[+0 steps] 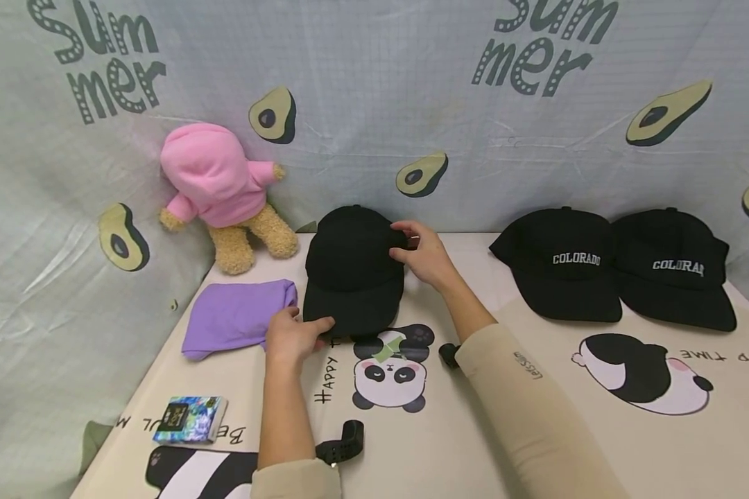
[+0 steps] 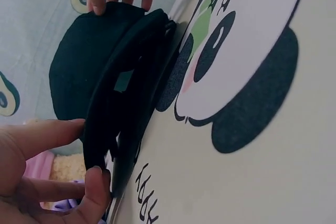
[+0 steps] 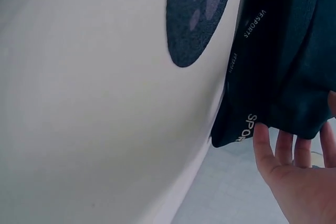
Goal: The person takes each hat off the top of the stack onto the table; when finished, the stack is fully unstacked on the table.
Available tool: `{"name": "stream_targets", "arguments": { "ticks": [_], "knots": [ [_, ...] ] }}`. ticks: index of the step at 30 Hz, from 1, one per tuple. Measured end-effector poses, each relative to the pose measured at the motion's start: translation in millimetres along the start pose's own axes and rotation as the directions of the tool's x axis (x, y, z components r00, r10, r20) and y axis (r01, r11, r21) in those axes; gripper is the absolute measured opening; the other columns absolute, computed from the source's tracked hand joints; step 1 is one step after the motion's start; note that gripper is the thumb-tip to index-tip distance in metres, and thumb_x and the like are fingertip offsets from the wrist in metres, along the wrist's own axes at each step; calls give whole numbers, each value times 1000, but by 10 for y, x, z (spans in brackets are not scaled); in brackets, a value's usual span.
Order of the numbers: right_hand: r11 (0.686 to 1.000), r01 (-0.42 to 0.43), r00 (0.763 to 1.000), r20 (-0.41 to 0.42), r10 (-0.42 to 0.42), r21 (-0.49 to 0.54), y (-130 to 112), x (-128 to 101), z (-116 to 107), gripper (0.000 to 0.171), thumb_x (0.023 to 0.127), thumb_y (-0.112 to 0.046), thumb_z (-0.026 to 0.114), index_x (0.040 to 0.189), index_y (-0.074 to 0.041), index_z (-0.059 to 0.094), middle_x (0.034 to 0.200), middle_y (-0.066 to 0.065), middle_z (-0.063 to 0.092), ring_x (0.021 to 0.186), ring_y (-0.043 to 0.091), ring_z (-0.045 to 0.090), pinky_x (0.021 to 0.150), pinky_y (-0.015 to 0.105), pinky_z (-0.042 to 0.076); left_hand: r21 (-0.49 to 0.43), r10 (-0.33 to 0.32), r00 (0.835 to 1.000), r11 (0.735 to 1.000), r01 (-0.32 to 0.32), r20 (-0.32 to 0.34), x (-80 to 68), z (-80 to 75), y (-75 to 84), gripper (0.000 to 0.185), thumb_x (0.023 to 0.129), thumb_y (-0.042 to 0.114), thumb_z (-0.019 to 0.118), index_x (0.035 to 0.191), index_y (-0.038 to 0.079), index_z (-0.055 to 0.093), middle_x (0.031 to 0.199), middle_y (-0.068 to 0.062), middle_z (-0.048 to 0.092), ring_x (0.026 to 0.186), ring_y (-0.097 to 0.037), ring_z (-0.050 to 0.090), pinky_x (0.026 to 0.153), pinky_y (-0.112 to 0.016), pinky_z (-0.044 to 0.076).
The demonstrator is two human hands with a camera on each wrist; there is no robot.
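Note:
A plain black baseball cap (image 1: 352, 260) sits at the table's far side with its brim toward me. My left hand (image 1: 291, 338) pinches the brim's left corner, thumb on one side and a fingertip on the other. At the crown's right side, my right hand (image 1: 423, 255) grips the cloth between thumb and fingers. Under the brim, the left wrist view shows another dark layer; whether it is a second cap I cannot tell. Inside the cap (image 3: 310, 72), white lettering shows in the right wrist view, where my right fingers hold its lower edge.
A folded purple cloth (image 1: 240, 315) lies left of the cap, with a plush bear in a pink hoodie (image 1: 215, 187) behind it. Two black COLORADO caps (image 1: 564, 277) stand at the right. A small colourful box (image 1: 193, 419) is at the near left. Printed fabric (image 1: 362, 104) hangs behind.

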State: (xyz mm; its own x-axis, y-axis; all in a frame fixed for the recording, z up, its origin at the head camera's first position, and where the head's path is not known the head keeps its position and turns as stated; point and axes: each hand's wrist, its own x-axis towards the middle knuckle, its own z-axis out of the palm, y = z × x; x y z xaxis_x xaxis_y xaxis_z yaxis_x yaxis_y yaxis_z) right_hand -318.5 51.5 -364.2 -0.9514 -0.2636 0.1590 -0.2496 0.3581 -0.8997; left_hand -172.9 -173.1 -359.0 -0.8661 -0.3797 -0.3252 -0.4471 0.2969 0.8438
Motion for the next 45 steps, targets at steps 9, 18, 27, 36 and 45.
{"name": "stream_targets", "arguments": {
  "ticks": [9, 18, 27, 36, 45],
  "knots": [
    [998, 16, 999, -40, -14, 54, -30, -25, -18, 47, 93, -10, 70, 140, -11, 62, 144, 15, 55, 130, 34, 53, 103, 51, 50, -109, -3, 999, 994, 9, 50, -10, -20, -19, 84, 90, 14, 78, 155, -11, 31, 137, -29, 56, 58, -10, 62, 64, -23, 54],
    [993, 59, 994, -98, -50, 99, -104, -52, -54, 45, 94, -10, 69, 139, -12, 63, 141, 12, 57, 131, 32, 54, 102, 49, 51, -151, 12, 997, 989, -1, 74, -52, -49, 69, 81, 90, 12, 78, 155, -7, 34, 124, -21, 57, 57, -10, 61, 62, -22, 55],
    [987, 82, 989, -137, -63, 141, -196, -80, -159, 46, 94, -8, 69, 139, -11, 62, 141, 12, 58, 127, 29, 56, 89, 42, 56, -224, 33, 997, 975, -18, 64, -57, -20, 162, 81, 90, 10, 78, 157, -2, 34, 126, -17, 53, 65, -10, 63, 63, -18, 55],
    [977, 133, 976, -193, -101, 164, -289, -138, -302, 46, 94, -6, 67, 139, -9, 62, 145, 11, 55, 127, 30, 55, 108, 47, 50, -240, 101, 994, 967, -87, 46, -85, 22, 236, 74, 89, 10, 80, 152, 3, 44, 124, -16, 53, 70, -13, 68, 69, -21, 60],
    [978, 131, 970, -225, -92, 162, -305, -224, -447, 46, 95, -6, 67, 141, -9, 62, 146, 11, 55, 128, 29, 54, 110, 48, 48, -283, 133, 990, 952, -116, 45, -126, 156, 265, 76, 89, 9, 80, 154, 3, 41, 134, -18, 45, 93, -22, 65, 67, -19, 59]
  ]
}}
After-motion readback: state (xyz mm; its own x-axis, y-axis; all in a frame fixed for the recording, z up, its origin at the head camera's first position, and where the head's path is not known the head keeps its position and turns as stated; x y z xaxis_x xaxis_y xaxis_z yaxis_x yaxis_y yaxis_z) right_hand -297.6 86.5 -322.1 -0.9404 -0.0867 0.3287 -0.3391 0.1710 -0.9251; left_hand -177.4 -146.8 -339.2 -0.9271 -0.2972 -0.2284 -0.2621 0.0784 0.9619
